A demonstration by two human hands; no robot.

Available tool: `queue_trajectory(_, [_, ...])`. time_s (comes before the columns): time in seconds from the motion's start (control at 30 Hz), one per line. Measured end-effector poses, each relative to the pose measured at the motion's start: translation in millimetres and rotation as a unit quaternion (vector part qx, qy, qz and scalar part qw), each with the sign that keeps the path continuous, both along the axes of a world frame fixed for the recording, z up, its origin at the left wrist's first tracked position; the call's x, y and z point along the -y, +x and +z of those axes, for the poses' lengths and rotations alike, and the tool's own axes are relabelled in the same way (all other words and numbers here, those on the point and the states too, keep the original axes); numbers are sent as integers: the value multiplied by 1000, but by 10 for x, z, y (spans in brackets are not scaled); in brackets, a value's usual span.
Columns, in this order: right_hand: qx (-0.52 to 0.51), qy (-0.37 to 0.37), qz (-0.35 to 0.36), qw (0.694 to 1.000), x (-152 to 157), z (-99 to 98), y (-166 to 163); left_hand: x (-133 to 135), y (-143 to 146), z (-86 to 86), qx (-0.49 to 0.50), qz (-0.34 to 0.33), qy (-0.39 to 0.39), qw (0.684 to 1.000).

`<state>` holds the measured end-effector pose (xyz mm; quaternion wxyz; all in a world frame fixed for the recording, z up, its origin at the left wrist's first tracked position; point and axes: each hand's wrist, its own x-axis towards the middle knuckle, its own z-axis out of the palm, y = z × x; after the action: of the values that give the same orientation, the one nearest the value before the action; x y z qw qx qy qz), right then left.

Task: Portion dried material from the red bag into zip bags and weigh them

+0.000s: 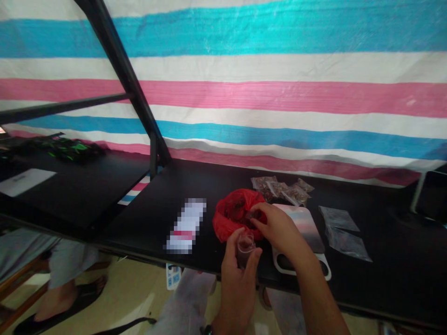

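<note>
Left hand wrapped round a little clear plastic pouch, right hand pinching a dark piece over a red plastic bag on the black desk.

One left hand, one right hand, one red plastic bag, one clear cup, two clear bags, about five packets

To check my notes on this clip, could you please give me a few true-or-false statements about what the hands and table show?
The right hand reaches into the red plastic bag. True.
The small brown-filled packets lie on the floor. False: they lie on the black table, behind the red plastic bag.
The left hand holds a small clear plastic pouch. True.
The flat clear plastic bags lie left of the red plastic bag. False: they lie to its right.
</note>
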<state>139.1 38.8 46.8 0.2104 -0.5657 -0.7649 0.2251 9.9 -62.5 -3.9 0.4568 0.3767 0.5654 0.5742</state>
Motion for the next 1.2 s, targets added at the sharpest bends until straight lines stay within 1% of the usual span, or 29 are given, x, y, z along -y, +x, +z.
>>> queue_trajectory(0.1, [-17, -44, 24, 999, 80, 80, 4, -18, 6, 7, 9, 4, -3, 1000])
queue_trajectory(0.17, [-27, -58, 31, 997, 112, 117, 7, -24, 8, 18, 12, 5, -8, 1000])
queue_trajectory(0.2, [-28, -54, 30, 998, 113, 124, 7, -25, 9, 25, 12, 3, -12, 1000])
queue_trajectory(0.27, [-21, -22, 11, 999, 86, 118, 1, -24, 11, 39, 8, 1, -22, 1000])
queue_trajectory(0.37, [26, 27, -35, 999, 18, 85, -27, -16, 10, 43, 2, 5, -22, 1000])
queue_trajectory(0.47, [60, 41, -59, 996, -17, 60, -63, -8, -16, 13, -10, 5, -19, 1000])
queue_trajectory(0.57, [45, 15, -45, 998, -8, 56, -86, -10, -68, -42, -20, -4, -22, 1000])
queue_trajectory(0.67, [6, -20, -5, 1000, 15, 67, -86, -19, -108, -81, -11, -5, -22, 1000])
queue_trajectory(0.77, [-9, -21, 28, 999, 21, 90, -73, -24, -115, -89, 0, 3, -13, 1000])
queue_trajectory(0.83, [17, 8, 16, 1000, 13, 105, -64, -24, -108, -82, 4, -3, -14, 1000])
queue_trajectory(0.9, [64, 35, -18, 997, 4, 113, -56, -25, -98, -69, 8, -12, -21, 1000])
queue_trajectory(0.97, [100, 34, -40, 994, 1, 112, -46, -27, -85, -52, 10, -12, -26, 1000])
queue_trajectory(1.07, [103, 4, -23, 994, 23, 109, -27, -29, -61, -28, 17, -6, -29, 999])
queue_trajectory(1.2, [59, -25, 8, 998, 98, 148, -17, -33, -33, -18, 28, -10, -26, 999])
